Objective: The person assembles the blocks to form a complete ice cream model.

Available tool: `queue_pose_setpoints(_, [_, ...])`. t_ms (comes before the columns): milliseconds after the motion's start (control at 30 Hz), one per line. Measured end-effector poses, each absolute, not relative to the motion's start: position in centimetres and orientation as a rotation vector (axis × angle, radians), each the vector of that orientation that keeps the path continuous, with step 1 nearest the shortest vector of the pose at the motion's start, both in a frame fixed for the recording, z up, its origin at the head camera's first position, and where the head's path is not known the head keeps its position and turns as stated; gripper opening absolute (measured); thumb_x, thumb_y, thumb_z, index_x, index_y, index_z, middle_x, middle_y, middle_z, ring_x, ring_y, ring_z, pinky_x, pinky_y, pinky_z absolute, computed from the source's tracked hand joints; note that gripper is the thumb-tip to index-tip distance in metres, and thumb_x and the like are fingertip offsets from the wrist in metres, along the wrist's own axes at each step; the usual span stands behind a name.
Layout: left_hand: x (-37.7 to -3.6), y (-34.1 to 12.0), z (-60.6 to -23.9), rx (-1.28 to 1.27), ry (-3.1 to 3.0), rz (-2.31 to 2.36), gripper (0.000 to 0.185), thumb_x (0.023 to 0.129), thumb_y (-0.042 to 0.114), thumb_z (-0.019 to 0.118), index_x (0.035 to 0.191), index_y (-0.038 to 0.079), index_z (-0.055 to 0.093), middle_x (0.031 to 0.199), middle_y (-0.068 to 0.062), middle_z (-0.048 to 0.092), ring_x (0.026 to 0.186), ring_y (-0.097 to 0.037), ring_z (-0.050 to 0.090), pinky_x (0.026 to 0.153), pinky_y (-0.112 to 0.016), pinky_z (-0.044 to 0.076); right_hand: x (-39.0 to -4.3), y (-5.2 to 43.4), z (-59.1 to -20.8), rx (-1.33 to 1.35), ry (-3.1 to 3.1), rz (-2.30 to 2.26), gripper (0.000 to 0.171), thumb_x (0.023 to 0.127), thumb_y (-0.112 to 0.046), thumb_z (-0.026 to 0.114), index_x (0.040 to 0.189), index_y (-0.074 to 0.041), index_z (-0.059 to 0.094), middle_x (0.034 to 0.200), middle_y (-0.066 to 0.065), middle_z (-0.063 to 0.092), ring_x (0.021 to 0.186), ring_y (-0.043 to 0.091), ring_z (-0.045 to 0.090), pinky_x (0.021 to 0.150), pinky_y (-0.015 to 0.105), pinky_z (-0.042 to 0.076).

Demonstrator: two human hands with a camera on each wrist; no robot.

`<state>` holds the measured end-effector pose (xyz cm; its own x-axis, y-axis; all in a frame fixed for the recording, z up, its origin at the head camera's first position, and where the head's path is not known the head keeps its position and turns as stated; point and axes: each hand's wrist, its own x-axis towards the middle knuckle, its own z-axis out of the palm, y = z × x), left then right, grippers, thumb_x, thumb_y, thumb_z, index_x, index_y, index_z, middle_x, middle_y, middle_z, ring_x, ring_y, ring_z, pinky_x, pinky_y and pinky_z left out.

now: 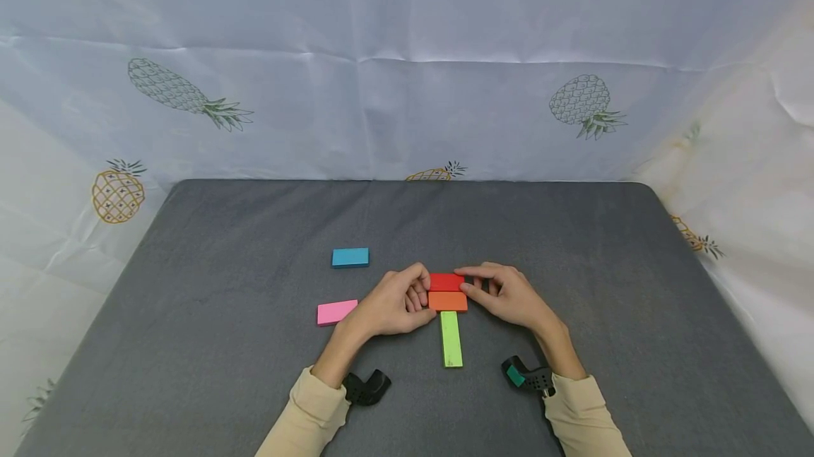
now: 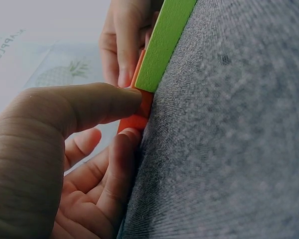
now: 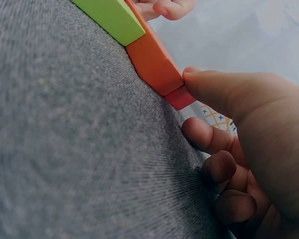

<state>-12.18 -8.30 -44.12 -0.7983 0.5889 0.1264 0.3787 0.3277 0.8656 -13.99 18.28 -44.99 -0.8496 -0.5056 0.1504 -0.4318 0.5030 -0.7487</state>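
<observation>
The red block (image 1: 446,282) lies flat near the middle of the counter (image 1: 572,245), which has a grey cloth cover. Its long side touches the long side of the orange block (image 1: 448,301), which lies just in front of it, closer to the person. Both blocks lie crosswise. The green block (image 1: 451,338) lies lengthwise and its far end touches the near long side of the orange block, so the three blocks make the form of a letter T.

The left hand (image 1: 394,301) is at the left ends of the red and orange blocks. Its fingers are curled, and in the left wrist view the thumb (image 2: 89,107) and a fingertip press on the end of the orange block (image 2: 134,122), so this hand pinches it. The right hand (image 1: 505,294) is at the right ends of the same two blocks. In the right wrist view its thumb (image 3: 214,87) touches the corner where the orange block (image 3: 152,59) meets the red block (image 3: 180,97), and in the head view the index finger reaches over the top right corner of the red block. So the right hand pinches the red block at its end, and the other fingers are curled above the cloth.

Left of the hands, the pink block (image 1: 336,312) lies alone, and the blue block (image 1: 350,257) lies farther back, both well apart from the group. A white cloth with pineapple prints (image 1: 407,54) hangs behind the counter and at its sides.
</observation>
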Motion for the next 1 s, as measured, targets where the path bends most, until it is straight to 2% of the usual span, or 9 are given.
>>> queue_pose_setpoints(1000, [-12.25, -8.28, -44.19, 0.889, 2.372, 1.463, 0.026, 0.085, 0.005, 0.078, 0.098, 0.004, 0.056, 0.083, -0.009, 0.065, 0.068, 0.001, 0.058, 0.066, -0.019, 0.057, -14.03, 18.36, -44.88, -0.825, 2.636, -1.266, 0.03, 0.095, -0.017, 0.073, 0.125, -0.014, 0.074, 0.081, -0.006, 0.06, 0.056, -0.001, 0.04, 0.051, 0.019, 0.036])
